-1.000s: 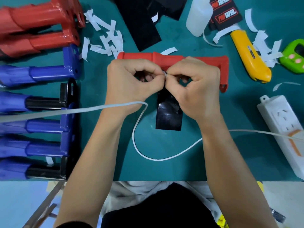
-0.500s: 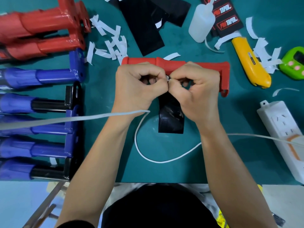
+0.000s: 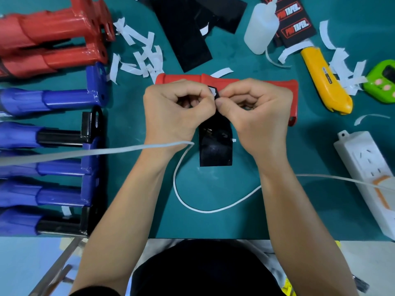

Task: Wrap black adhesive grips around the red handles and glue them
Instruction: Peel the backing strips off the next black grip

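A red handle [image 3: 275,86] lies crosswise on the green mat, just beyond my hands. A black adhesive grip strip [image 3: 215,150] hangs from my fingers down toward me. My left hand [image 3: 175,110] and my right hand [image 3: 254,112] meet at the strip's top corner, both with curled fingers pinching it. A small white flap of backing paper [image 3: 212,90] shows peeled up between the fingertips. More black grip sheets [image 3: 183,35] lie at the back, and a white glue bottle [image 3: 260,28] stands at the back right.
Red handles [image 3: 53,39] and several blue ones [image 3: 53,99] line the left edge. White backing scraps [image 3: 139,56] litter the mat. A yellow utility knife [image 3: 324,82], a green timer [image 3: 382,82] and a white power strip [image 3: 367,174] sit right. A white cable [image 3: 192,201] loops under my forearms.
The corner of the black strip has lifted slightly and a white flap of backing now shows between my fingertips. Both hands stay together at the same spot.
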The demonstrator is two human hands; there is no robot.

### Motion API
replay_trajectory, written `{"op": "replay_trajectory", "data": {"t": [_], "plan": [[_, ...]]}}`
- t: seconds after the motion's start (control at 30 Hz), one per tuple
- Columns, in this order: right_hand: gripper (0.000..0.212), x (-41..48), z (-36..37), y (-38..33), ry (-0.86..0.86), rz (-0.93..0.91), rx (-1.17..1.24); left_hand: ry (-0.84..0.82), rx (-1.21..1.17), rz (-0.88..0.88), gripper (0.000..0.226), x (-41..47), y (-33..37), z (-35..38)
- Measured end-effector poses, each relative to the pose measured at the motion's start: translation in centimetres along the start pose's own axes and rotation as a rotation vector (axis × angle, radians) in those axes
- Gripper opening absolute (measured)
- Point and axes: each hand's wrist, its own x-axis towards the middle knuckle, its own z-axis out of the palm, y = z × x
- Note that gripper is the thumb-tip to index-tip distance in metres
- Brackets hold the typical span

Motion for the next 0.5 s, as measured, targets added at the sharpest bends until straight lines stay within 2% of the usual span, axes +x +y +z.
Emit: {"op": "replay_trajectory", "data": {"t": [0.27, 0.37, 0.5], "plan": [[0.024, -0.04, 0.25, 0.04, 0.002, 0.020, -0.015, 0.082, 0.152, 0.094, 0.027, -0.15, 0.20, -0.39], [0.020, -0.05, 0.28, 0.19, -0.006, 0.002, -0.025, 0.062, 0.233, 0.136, 0.024, -0.22, 0.14, -0.46], [0.024, 0.02, 0.47, 0.36, -0.023, -0.021, -0.016, 0.080, 0.311, 0.173, 0.015, -0.26, -0.01, -0.26]]}}
